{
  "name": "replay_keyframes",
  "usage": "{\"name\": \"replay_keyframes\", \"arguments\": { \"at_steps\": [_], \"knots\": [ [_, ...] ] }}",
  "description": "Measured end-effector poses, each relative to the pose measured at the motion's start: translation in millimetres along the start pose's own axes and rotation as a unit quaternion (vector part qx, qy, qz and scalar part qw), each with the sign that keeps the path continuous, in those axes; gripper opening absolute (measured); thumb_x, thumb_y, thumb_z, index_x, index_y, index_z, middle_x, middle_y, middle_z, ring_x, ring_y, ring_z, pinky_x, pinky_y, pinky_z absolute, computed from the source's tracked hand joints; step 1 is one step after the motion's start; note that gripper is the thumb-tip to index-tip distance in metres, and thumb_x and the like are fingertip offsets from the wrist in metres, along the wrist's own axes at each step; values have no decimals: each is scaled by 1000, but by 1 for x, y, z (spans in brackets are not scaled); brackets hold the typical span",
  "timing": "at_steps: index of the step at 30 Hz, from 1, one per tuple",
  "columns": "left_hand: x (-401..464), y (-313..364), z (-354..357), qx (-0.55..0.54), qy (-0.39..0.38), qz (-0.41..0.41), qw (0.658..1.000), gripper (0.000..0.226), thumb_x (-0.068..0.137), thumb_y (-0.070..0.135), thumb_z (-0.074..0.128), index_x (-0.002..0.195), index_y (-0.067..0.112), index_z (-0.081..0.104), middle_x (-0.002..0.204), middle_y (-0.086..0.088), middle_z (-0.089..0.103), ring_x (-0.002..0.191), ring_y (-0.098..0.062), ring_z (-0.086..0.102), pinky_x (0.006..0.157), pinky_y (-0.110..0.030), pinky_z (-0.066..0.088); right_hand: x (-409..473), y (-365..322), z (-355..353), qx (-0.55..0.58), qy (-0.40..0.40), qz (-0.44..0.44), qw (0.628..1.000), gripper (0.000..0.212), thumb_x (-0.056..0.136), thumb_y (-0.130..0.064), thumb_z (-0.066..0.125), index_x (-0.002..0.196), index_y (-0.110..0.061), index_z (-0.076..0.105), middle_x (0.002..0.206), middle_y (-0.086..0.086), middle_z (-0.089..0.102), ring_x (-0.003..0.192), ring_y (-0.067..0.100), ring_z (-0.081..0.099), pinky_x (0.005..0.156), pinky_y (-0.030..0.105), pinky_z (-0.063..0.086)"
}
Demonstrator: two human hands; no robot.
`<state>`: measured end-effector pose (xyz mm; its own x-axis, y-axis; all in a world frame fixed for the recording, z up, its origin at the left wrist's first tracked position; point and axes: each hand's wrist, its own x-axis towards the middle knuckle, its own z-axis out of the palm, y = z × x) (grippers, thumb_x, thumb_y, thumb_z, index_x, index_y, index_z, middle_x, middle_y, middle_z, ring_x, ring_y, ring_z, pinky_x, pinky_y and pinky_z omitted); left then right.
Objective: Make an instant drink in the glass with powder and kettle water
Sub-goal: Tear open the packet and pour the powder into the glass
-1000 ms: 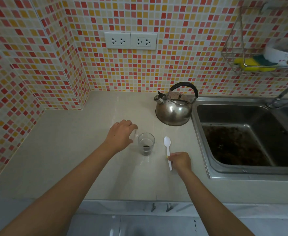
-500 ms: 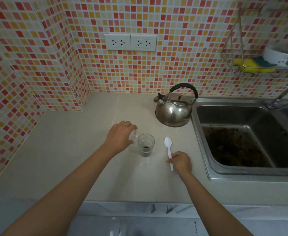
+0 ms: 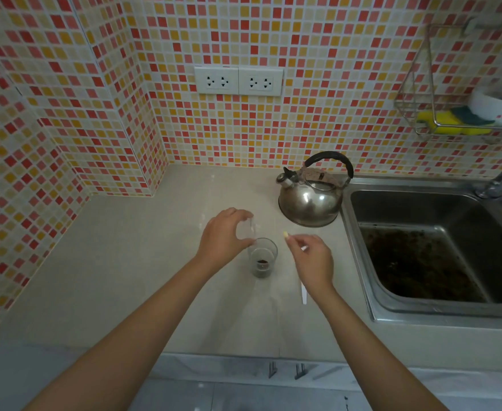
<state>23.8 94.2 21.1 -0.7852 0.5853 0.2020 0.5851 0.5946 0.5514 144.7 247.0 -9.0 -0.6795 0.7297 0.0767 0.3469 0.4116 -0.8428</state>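
Small clear glass (image 3: 263, 257) in the middle of the table (image 3: 119, 271), dark powder at the bottom, no water yet. Left hand (image 3: 224, 237) curled round something clear just above the rim. Right hand (image 3: 313, 262) closed on the white spoon (image 3: 303, 293). Next, probably: kettle (image 3: 310, 197), far right; pour slowly.

Forearms bare, no sleeves; left hand (image 3: 224, 235), right hand (image 3: 313, 261) ungloved.
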Motion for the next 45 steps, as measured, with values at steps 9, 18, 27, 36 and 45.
{"name": "replay_keyframes", "arguments": {
  "at_steps": [9, 18, 27, 36, 45],
  "knots": [
    [-5, 23, 5, -207, 38, -67, 975, 53, 66, 27, 86, 114, 23, 64, 100, 6, 66, 90, -9, 62, 81, -21, 51, 18, -49, 6, 60, -119, -25, 991, 14, 85, -18, 67, 85, -7, 75, 83, 7, 73, 81, 21, 66, 77, 34, 51],
    [1, 10, -1, -327, -24, -80, 941, 5, 79, 8, 75, 83, 10, 74, 75, -5, 71, 69, -12, 64, 77, -30, 53, 24, -45, -10, 44, -142, -106, 983, 6, 79, -10, 73, 83, -8, 76, 69, -3, 66, 56, -3, 57, 58, 10, 44],
    [-2, 18, 1, -309, -16, -54, 949, 3, 81, 2, 70, 79, 4, 70, 74, -7, 67, 69, -14, 60, 71, -20, 50, 23, -47, -14, -16, -152, -167, 974, 8, 80, -8, 71, 86, -5, 75, 81, 8, 70, 64, 4, 56, 61, 8, 42],
    [-5, 22, 5, -241, 17, -40, 970, 14, 80, -2, 67, 72, 9, 68, 68, -4, 65, 62, -9, 57, 63, -12, 45, 16, -51, -13, -51, -168, -189, 966, 9, 84, -9, 66, 87, -5, 74, 84, 11, 67, 75, 19, 59, 70, 27, 46],
    [-6, 24, 3, -351, -19, -64, 934, 11, 79, 2, 73, 91, 2, 72, 73, -1, 69, 63, 4, 63, 68, -8, 51, 16, -54, -14, -8, -129, -142, 981, 7, 83, -5, 66, 81, -2, 72, 70, 2, 61, 62, 11, 54, 60, 21, 43]
  ]
}}
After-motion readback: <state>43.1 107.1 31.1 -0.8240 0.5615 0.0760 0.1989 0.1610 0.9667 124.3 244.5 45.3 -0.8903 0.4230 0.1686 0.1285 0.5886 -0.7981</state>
